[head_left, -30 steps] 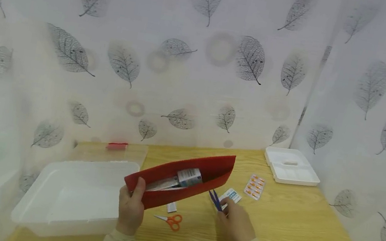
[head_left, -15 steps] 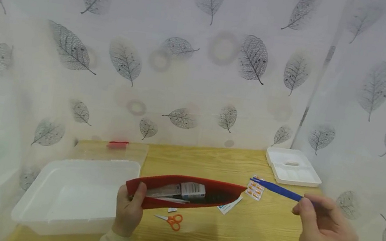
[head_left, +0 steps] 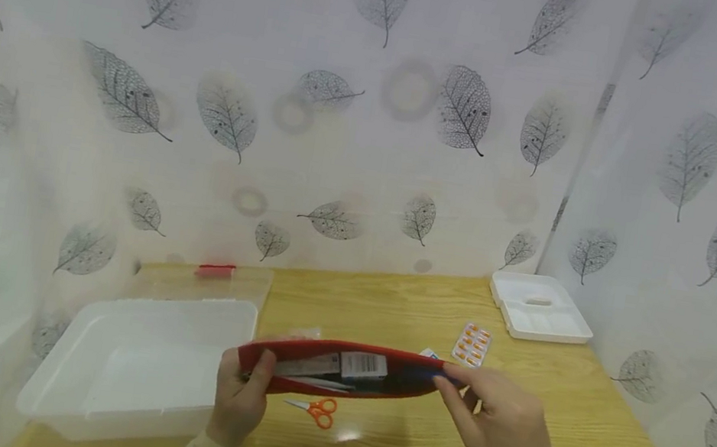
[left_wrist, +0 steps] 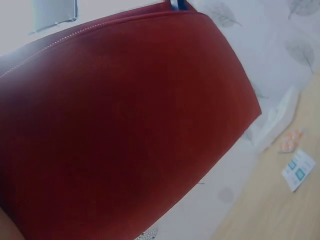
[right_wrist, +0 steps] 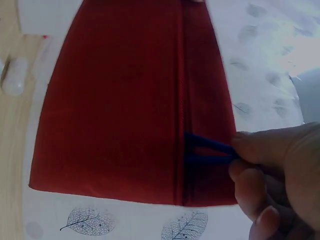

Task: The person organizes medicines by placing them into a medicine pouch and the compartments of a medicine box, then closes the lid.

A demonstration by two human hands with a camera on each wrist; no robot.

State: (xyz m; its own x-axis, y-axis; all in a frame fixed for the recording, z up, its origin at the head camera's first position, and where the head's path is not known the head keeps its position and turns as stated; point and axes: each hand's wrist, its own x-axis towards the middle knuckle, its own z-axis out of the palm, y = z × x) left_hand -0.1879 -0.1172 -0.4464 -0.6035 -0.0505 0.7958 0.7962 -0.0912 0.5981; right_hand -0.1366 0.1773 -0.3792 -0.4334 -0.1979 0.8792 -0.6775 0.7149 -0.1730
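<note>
My left hand (head_left: 240,400) grips the left end of a red zippered pouch (left_wrist: 125,125), thumb over its rim. The pouch hangs above the table, its mouth facing up. Inside lie a small white box (head_left: 363,365) with a barcode and some flat packets. At the pouch's right end my right hand (head_left: 505,427) pinches blue tweezers (right_wrist: 210,159). In the right wrist view the tweezers' two arms reach into the pouch's mouth; their tips are hidden. Below the pouch, orange-handled scissors (head_left: 322,411) lie on the table.
A white bin (head_left: 136,360) stands at the left, a clear lid with a red handle (head_left: 215,271) behind it. At right lie a capsule blister pack (head_left: 472,345), a white-and-teal packet (left_wrist: 299,170) and a white divided tray (head_left: 544,328). A leaf-patterned curtain encloses the table.
The right hand lifted the tweezers off the table side, swung them right, then brought them left into the pouch. The left hand levelled the pouch, lowering its right end.
</note>
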